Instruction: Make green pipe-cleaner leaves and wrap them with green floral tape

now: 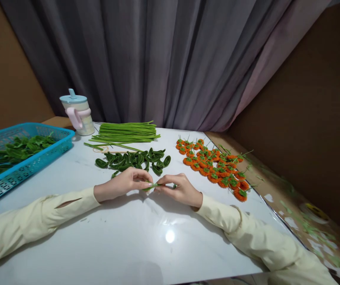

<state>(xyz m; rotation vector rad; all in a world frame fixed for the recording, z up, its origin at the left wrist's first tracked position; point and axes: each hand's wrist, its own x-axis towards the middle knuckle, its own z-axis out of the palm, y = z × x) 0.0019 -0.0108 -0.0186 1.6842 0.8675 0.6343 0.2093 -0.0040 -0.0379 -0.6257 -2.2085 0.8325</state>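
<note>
My left hand and my right hand meet over the middle of the white table, each with thumb and fingers pinched. Between their fingertips is a short piece of green pipe cleaner, mostly covered by the fingers. Just beyond the hands lies a cluster of dark green looped pipe-cleaner leaves. Farther back is a bundle of straight light green pipe cleaners. To the right are several round orange fuzzy pieces with green tops and thin stems sticking out.
A blue plastic basket holding green leaf pieces stands at the left. Behind it is a cup with a blue lid and pink handle. A thin stick lies beside the leaves. Scraps litter the floor past the right table edge.
</note>
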